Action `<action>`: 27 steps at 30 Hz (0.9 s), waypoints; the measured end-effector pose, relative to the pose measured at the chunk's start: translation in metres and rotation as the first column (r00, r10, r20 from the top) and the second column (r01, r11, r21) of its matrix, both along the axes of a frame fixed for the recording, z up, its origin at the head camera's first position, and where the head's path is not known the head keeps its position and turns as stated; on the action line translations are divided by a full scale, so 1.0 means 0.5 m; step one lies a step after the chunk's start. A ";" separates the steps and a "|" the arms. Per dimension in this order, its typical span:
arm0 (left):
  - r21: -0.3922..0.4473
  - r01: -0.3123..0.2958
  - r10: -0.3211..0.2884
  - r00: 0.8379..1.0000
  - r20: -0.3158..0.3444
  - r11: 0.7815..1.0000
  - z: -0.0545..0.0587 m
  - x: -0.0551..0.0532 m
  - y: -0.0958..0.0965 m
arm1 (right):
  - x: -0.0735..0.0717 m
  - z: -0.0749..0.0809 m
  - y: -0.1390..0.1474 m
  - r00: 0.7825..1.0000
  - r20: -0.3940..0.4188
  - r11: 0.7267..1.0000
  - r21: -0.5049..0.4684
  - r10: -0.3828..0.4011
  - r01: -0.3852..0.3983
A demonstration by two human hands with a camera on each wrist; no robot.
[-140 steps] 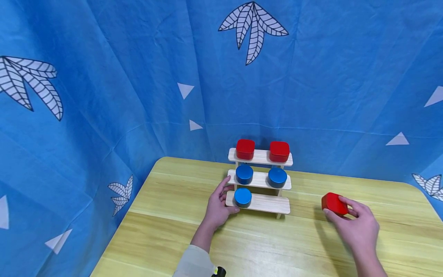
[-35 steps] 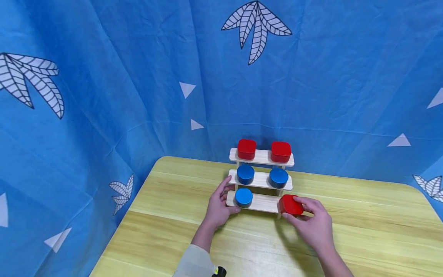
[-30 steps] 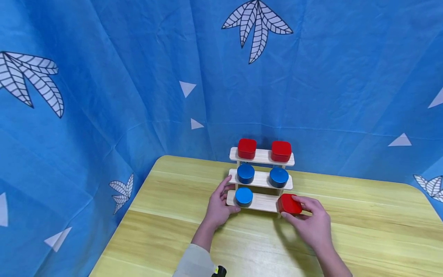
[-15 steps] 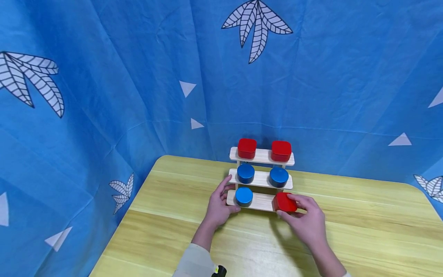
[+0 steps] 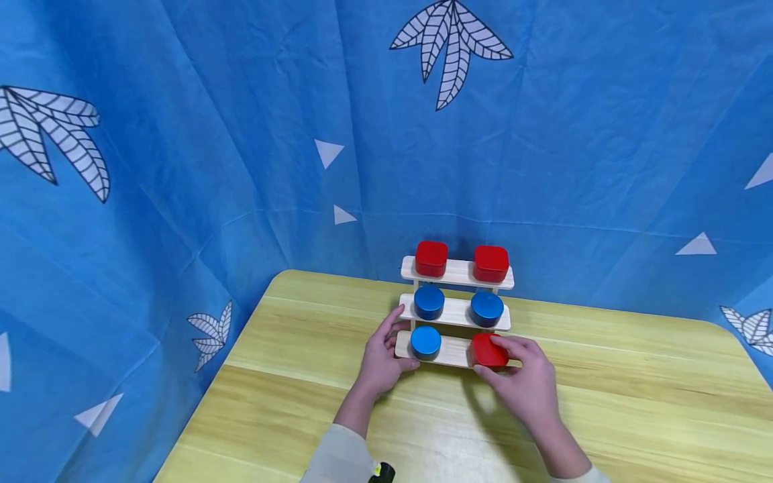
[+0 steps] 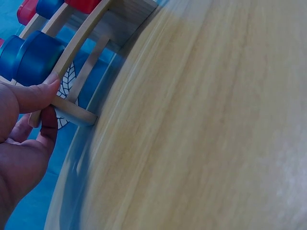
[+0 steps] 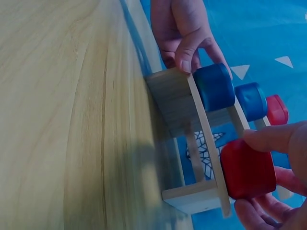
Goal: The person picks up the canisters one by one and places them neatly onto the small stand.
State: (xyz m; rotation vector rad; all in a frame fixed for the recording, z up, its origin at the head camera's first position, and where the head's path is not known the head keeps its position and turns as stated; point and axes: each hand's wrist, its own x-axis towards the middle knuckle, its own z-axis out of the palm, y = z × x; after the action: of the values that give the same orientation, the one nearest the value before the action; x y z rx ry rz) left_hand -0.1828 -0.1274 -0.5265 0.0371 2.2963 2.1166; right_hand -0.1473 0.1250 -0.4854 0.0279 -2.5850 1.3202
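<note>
A three-tier wooden display rack [image 5: 455, 350] stands on the table. My left hand [image 5: 382, 365] grips the left end of its bottom shelf; in the left wrist view the thumb [image 6: 41, 94] lies on the shelf edge with fingers curled below. My right hand [image 5: 531, 389] pinches a red rounded-square tin [image 7: 249, 167] between thumb and fingers, its base against the right part of that shelf. A round blue tin [image 5: 425, 342] sits at the shelf's left. Two blue tins [image 5: 429, 302] occupy the middle tier, and two red tins [image 5: 431, 258] the top one.
The light wooden table [image 5: 284, 349] carries the rack near its back edge. Behind it hangs a blue curtain [image 5: 386, 134] with white leaf and triangle prints. A small black object [image 5: 382, 473] shows by the left sleeve.
From the right side of the table, my right hand has brought the red tin left to the rack, then slid further left along the bottom shelf. My left hand has kept its grip.
</note>
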 end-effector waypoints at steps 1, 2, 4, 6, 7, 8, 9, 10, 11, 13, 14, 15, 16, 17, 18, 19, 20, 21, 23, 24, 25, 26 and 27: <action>-0.002 0.000 0.000 1.000 0.001 1.000 0.000 0.000 0.000 | 0.000 0.000 -0.002 1.000 -0.006 1.000 0.005 -0.002 0.002; -0.004 -0.001 0.001 1.000 0.002 1.000 -0.001 0.000 0.000 | 0.000 -0.001 -0.004 1.000 -0.010 1.000 0.007 -0.004 0.005; -0.004 0.000 0.000 1.000 0.005 1.000 -0.002 0.000 -0.001 | -0.001 -0.002 -0.007 1.000 -0.017 1.000 0.014 -0.009 0.009; -0.001 0.000 0.000 1.000 0.005 1.000 -0.002 -0.001 -0.001 | -0.002 -0.003 -0.011 1.000 -0.024 1.000 0.023 -0.012 0.012; -0.001 0.000 0.000 1.000 0.004 1.000 -0.003 -0.001 -0.001 | -0.002 -0.005 -0.012 1.000 -0.028 1.000 0.027 -0.013 0.014; -0.001 0.000 0.000 1.000 0.003 1.000 -0.003 -0.001 -0.001 | -0.002 -0.006 -0.014 0.999 -0.034 0.999 0.032 -0.015 0.016; 0.001 0.001 -0.001 1.000 0.002 1.000 -0.003 -0.001 -0.001 | -0.002 -0.007 -0.016 0.999 -0.044 0.999 0.039 -0.017 0.018; 0.002 0.001 -0.001 1.000 0.000 1.000 -0.003 -0.001 -0.001 | -0.002 -0.008 -0.017 0.998 -0.052 0.999 0.046 -0.019 0.021; 0.003 0.001 -0.001 1.000 0.000 1.000 -0.003 -0.001 0.000 | -0.002 -0.010 -0.019 0.998 -0.062 0.999 0.048 -0.021 0.024; 0.005 0.002 -0.002 1.000 -0.001 1.000 -0.003 -0.001 0.000 | -0.002 -0.013 -0.022 0.996 -0.079 0.998 0.052 -0.030 0.034; 0.008 0.003 -0.003 1.000 -0.004 1.000 -0.003 -0.001 -0.001 | -0.002 -0.013 -0.024 0.996 -0.086 0.998 0.055 -0.034 0.038; 0.011 0.004 -0.004 1.000 -0.005 1.000 -0.004 -0.001 -0.001 | -0.002 -0.014 -0.026 0.995 -0.091 0.997 0.057 -0.037 0.043; 0.012 0.004 -0.004 1.000 -0.006 1.000 -0.004 -0.002 -0.001 | -0.002 -0.014 -0.027 0.995 -0.092 0.997 0.060 -0.041 0.047; 0.014 0.005 -0.005 1.000 -0.009 1.000 -0.005 -0.002 -0.002 | -0.001 -0.014 -0.029 0.994 -0.095 0.997 0.063 -0.045 0.051; 0.016 0.005 -0.005 1.000 -0.012 1.000 -0.005 -0.002 -0.002 | -0.001 -0.014 -0.030 0.994 -0.095 0.996 0.068 -0.050 0.056; 0.018 0.006 -0.006 1.000 -0.013 1.000 -0.006 -0.002 -0.002 | 0.000 -0.014 -0.031 0.994 -0.095 0.996 0.073 -0.052 0.059; 0.019 0.007 -0.006 1.000 -0.015 1.000 -0.007 -0.002 -0.003 | 0.000 -0.013 -0.033 0.994 -0.097 0.995 0.078 -0.055 0.062; 0.020 0.008 -0.007 1.000 -0.016 1.000 -0.008 -0.003 -0.003 | 0.001 -0.013 -0.034 0.993 -0.099 0.994 0.084 -0.058 0.066; 0.021 0.009 -0.008 1.000 -0.021 1.000 -0.009 -0.003 -0.003 | 0.002 -0.013 -0.036 0.993 -0.104 0.993 0.090 -0.063 0.073; 0.020 0.009 -0.009 1.000 -0.021 1.000 -0.009 -0.003 -0.003 | 0.003 -0.013 -0.038 0.992 -0.107 0.993 0.092 -0.067 0.077; 0.020 0.010 -0.009 1.000 -0.020 1.000 -0.010 -0.003 -0.003 | 0.003 -0.013 -0.039 0.991 -0.110 0.992 0.094 -0.071 0.081; 0.018 0.010 -0.009 1.000 -0.020 1.000 -0.010 -0.003 -0.003 | 0.004 -0.013 -0.040 0.991 -0.114 0.992 0.095 -0.075 0.086; 0.019 0.010 -0.009 1.000 -0.021 1.000 -0.009 -0.003 -0.003 | 0.004 -0.013 -0.041 0.990 -0.115 0.991 0.097 -0.078 0.089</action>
State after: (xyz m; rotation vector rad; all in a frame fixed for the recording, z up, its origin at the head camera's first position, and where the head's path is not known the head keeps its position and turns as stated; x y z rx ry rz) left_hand -0.1843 -0.1290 -0.5311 0.0705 2.2821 2.1444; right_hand -0.1453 0.1047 -0.4921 0.0106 -2.5277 1.1243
